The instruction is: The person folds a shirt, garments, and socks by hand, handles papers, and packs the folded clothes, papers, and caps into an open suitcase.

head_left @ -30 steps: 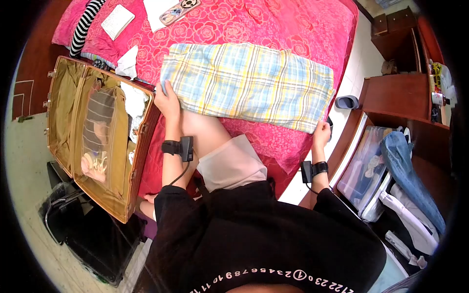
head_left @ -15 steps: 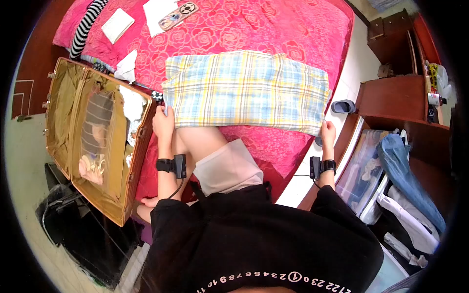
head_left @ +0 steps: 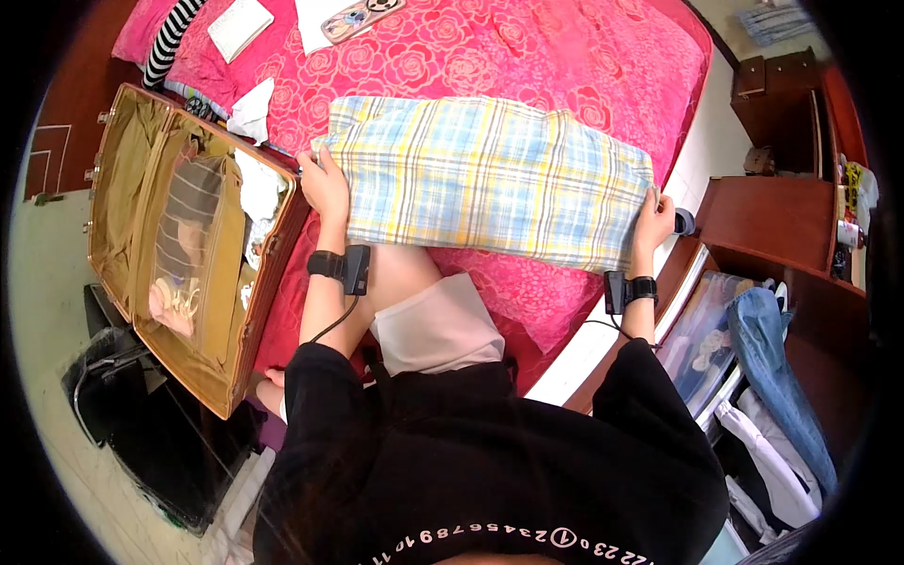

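Observation:
A folded plaid cloth [head_left: 490, 179] in blue, yellow and white lies long and flat across the bed, its near edge by my bare thigh. My left hand [head_left: 326, 186] is closed at its left end, fingers curled near the upper left corner. At the opposite end, my right hand [head_left: 653, 224] grips the right edge, with some fingertips hidden behind the fabric. Both wrists carry a strapped black device.
An open brown suitcase [head_left: 179, 235] with white clothing inside stands left of the bed. The pink rose-patterned bedspread [head_left: 471, 66] holds a phone [head_left: 363, 19], a notebook [head_left: 241, 30] and a white cloth [head_left: 251, 111]. At right, jeans [head_left: 767, 358] hang over an open drawer.
Both hands have shifted from the cloth's near corners farther up its side edges. The right end of the cloth now slants a little more. My view has shifted slightly.

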A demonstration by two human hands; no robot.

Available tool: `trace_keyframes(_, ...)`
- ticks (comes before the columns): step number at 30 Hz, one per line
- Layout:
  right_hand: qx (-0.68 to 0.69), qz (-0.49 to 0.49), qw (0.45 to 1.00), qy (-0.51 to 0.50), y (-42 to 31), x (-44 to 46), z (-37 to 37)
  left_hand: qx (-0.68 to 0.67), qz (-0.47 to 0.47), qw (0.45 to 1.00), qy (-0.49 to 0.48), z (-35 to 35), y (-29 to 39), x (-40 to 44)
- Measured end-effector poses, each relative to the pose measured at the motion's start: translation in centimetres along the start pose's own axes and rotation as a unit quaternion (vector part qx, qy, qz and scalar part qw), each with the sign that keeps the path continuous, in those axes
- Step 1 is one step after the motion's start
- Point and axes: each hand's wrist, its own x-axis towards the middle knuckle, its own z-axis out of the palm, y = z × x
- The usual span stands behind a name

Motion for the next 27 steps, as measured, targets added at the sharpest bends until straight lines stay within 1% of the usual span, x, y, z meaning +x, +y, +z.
trace_keyframes(1, 0.016, 0.070, 0.996, -0.056, 1.2, 0.3, 0.2, -0.021, 0.005, 1.000, -0.015, 0.8, -1.3, 0.2)
trace_keyframes(4, 0.163, 0.137, 0.976, -0.046, 3.3, -0.3, 2.3, -0.068, 0.017, 0.996, -0.054, 3.2, -3.5, 1.0)
trace_keyframes(5, 0.205, 0.199, 0.954, -0.095, 4.0, -0.4, 2.4, -0.089, 0.027, 0.995, -0.041, 3.7, -4.1, 1.1)
trace_keyframes(6, 0.244, 0.222, 0.935, -0.132, 3.1, -0.6, 1.9, -0.147, -0.028, 0.987, -0.064, 3.7, -3.7, 1.1)
trace_keyframes(8, 0.320, 0.266, 0.886, -0.203, -0.6, -1.0, 0.3, -0.261, -0.136, 0.950, -0.106, 3.4, -2.9, 1.3)
trace_keyframes(9, 0.346, 0.305, 0.856, -0.233, -1.0, -0.7, -0.4, -0.280, -0.189, 0.921, -0.195, 3.0, -3.0, 2.5)
trace_keyframes(11, 0.394, 0.380, 0.784, -0.292, -1.8, -0.1, -1.4, -0.364, -0.284, 0.843, -0.278, 2.6, -3.2, 2.8)
trace_keyframes(12, 0.399, 0.406, 0.772, -0.284, -2.6, 0.1, -1.9, -0.401, -0.328, 0.794, -0.317, 1.7, -2.3, 3.0)
trace_keyframes(13, 0.396, 0.377, 0.786, -0.287, -2.3, 0.6, -2.0, -0.380, -0.320, 0.818, -0.290, 0.3, -0.3, 2.7)
trace_keyframes(14, 0.394, 0.348, 0.800, -0.289, -2.0, 1.2, -2.0, -0.409, -0.287, 0.819, -0.283, -0.3, 0.0, 3.1)
trace_keyframes(15, 0.403, 0.325, 0.814, -0.263, -3.6, 1.5, -2.5, -0.437, -0.252, 0.818, -0.276, -0.8, 0.1, 3.7)
trace_keyframes(16, 0.415, 0.301, 0.821, -0.252, -2.9, 2.1, -2.4, -0.463, -0.217, 0.816, -0.271, -1.3, 0.2, 4.1)
trace_keyframes(17, 0.413, 0.285, 0.831, -0.238, -2.6, 2.4, -2.2, -0.454, -0.192, 0.825, -0.275, -1.8, 0.3, 4.5)
trace_keyframes(18, 0.412, 0.267, 0.842, -0.225, -2.3, 2.8, -2.0, -0.406, -0.172, 0.857, -0.265, -1.7, 0.3, 4.4)
trace_keyframes(20, 0.336, 0.263, 0.875, -0.229, -0.9, 2.8, -0.9, -0.308, -0.130, 0.912, -0.239, -1.0, 0.1, 4.3)
trace_keyframes(21, 0.296, 0.260, 0.889, -0.231, 0.2, 2.7, -0.1, -0.282, -0.139, 0.920, -0.233, -0.3, -0.6, 3.9)
trace_keyframes(22, 0.282, 0.264, 0.889, -0.245, 1.1, 2.2, 0.6, -0.282, -0.173, 0.912, -0.244, 0.5, -2.1, 3.4)
trace_keyframes(24, 0.312, 0.283, 0.871, -0.254, 1.7, 0.9, 0.5, -0.285, -0.238, 0.891, -0.263, 1.7, -4.4, 3.0)
trace_keyframes(25, 0.287, 0.317, 0.867, -0.258, 0.9, 0.4, -0.1, -0.320, -0.245, 0.871, -0.280, 1.2, -3.7, 2.7)
trace_keyframes(27, 0.316, 0.331, 0.840, -0.292, -0.3, -1.3, -2.1, -0.381, -0.264, 0.826, -0.320, -0.7, -3.4, 0.2)
